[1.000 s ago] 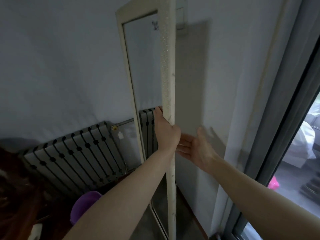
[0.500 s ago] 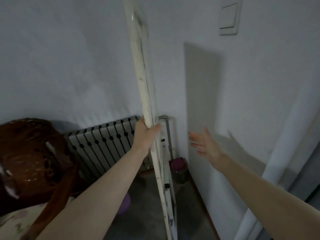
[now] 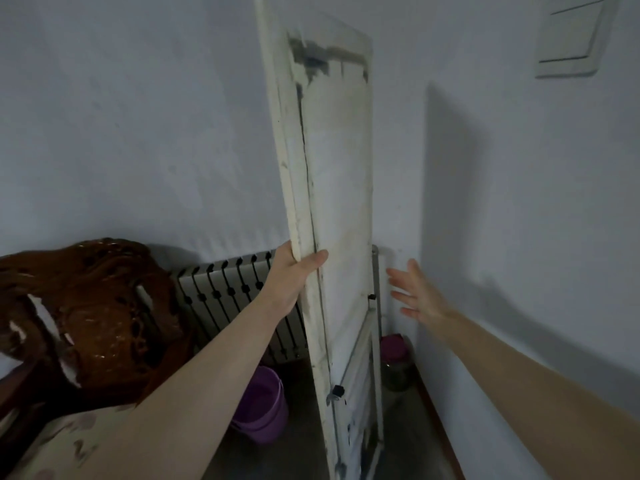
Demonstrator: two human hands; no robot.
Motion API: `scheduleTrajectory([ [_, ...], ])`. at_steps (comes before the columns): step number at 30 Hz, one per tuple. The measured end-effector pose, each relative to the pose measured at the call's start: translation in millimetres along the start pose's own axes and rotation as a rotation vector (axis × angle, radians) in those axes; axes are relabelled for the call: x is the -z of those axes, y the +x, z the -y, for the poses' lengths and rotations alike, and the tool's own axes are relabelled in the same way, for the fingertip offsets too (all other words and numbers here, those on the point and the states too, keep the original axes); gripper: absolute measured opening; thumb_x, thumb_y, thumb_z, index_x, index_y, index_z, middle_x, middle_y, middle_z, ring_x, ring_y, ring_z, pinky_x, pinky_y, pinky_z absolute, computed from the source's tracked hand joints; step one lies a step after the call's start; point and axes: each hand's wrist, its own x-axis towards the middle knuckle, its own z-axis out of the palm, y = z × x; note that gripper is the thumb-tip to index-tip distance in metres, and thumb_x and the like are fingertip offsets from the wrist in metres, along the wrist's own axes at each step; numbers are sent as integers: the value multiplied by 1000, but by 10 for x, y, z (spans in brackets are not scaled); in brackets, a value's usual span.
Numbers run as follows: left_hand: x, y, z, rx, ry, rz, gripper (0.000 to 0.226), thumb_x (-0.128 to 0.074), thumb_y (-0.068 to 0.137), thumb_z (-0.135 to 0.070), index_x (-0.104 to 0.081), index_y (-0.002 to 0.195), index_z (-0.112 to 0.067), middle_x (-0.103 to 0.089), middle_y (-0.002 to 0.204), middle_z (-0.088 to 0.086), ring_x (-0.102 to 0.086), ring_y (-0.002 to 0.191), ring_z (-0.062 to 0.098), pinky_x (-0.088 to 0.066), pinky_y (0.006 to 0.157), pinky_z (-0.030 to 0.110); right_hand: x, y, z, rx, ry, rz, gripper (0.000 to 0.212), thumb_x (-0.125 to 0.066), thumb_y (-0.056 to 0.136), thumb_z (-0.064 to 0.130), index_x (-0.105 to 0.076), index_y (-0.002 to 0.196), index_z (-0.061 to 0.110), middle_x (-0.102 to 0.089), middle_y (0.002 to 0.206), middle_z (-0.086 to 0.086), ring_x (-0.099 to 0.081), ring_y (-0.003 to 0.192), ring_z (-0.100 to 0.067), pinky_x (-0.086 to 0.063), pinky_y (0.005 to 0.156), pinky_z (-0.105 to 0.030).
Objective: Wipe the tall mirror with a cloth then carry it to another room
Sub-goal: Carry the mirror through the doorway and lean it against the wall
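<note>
Pale wall (image 3: pixel 138 133) behind, radiator (image 3: pixel 235 292) low against it. Tall mirror (image 3: pixel 339 202) upright at centre, slightly tilted, back side to camera. Left hand (image 3: pixel 294 275) grips its near edge, thumb on back panel. Right hand (image 3: pixel 415 296) at 3 o'clock of mirror, fingers spread, holding nothing, not touching. Purple bucket (image 3: pixel 259 407) on floor at 7 o'clock

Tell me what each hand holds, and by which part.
The left hand grips the tall mirror by the near edge of its frame, thumb on its back. The right hand holds nothing, fingers spread.
</note>
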Motion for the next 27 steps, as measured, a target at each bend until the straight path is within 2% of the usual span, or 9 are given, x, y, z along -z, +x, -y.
scheduleTrajectory([
  [3,149,59,26,-56,-18,-49,22,-61,92,-8,-71,106,-21,-75,105,1,-69,103,22,-57,87,35,-98,176,69,-5,1,-19,63,-18,96,58,-37,145,24,-33,155,-2,-35,139,-24,-26,112,-41],
  [8,467,129,105,-85,-17,-109,23,-63,90,-9,-69,112,-15,-74,111,4,-69,106,21,-57,86,31,-275,492,124,-26,23,-38,67,-22,95,59,-27,150,21,-30,156,-2,-33,140,-24,-25,112,-41],
  [11,664,164,141,-74,-23,-181,17,-67,87,-10,-72,101,-18,-76,101,-2,-71,97,15,-55,80,24,-352,638,109,-12,-15,-45,69,-27,93,63,-24,149,24,-31,154,1,-36,136,-20,-30,107,-38],
  [13,813,193,168,-76,-7,-227,11,-69,86,-10,-74,89,-19,-70,97,6,-66,92,21,-50,83,32,-425,720,106,-1,-22,-41,67,-30,93,61,-23,149,25,-31,153,2,-36,135,-20,-32,103,-35],
  [15,959,206,170,-86,5,-245,12,-71,84,-12,-75,85,-23,-67,97,9,-63,93,25,-49,88,42,-519,804,117,19,-42,-32,65,-30,95,59,-20,150,26,-29,154,2,-34,137,-20,-30,106,-37],
  [19,1178,182,144,-94,-21,-207,16,-74,75,-24,-78,90,-26,-75,98,-4,-69,97,16,-53,94,38,-696,937,139,49,-89,-16,60,-26,98,53,-19,150,25,-25,155,2,-30,139,-21,-26,112,-43],
  [23,1339,131,138,-63,-42,-150,27,-73,76,-25,-76,103,-24,-75,108,-1,-69,105,18,-57,87,31,-844,1043,142,64,-100,-35,58,-26,100,48,-22,150,20,-27,154,-1,-33,137,-23,-28,113,-44],
  [27,1467,108,130,-24,-42,-157,33,-72,74,-26,-74,106,-19,-75,109,1,-70,105,20,-58,86,31,-895,1108,125,92,-115,-56,57,-28,100,48,-25,149,20,-27,155,0,-30,140,-23,-27,113,-44],
])
